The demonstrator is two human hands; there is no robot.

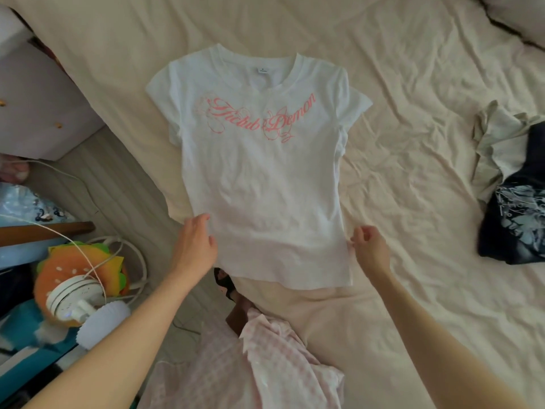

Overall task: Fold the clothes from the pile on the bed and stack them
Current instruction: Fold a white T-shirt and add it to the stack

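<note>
A white T-shirt point(259, 178) with pink script lettering lies spread flat, front up, on the cream bed sheet point(413, 69), collar away from me. My left hand point(196, 243) holds the shirt's lower left side edge, thumb over the fabric. My right hand point(370, 249) pinches the lower right side edge with curled fingers. The hem hangs near the bed's front edge.
A small pile with a dark printed garment point(516, 219) and a pale beige one point(495, 140) lies at the right. A pink checked garment point(265, 364) is below, close to me. Left of the bed are a burger plush point(79, 267), a white device with cables and a cabinet point(35, 98).
</note>
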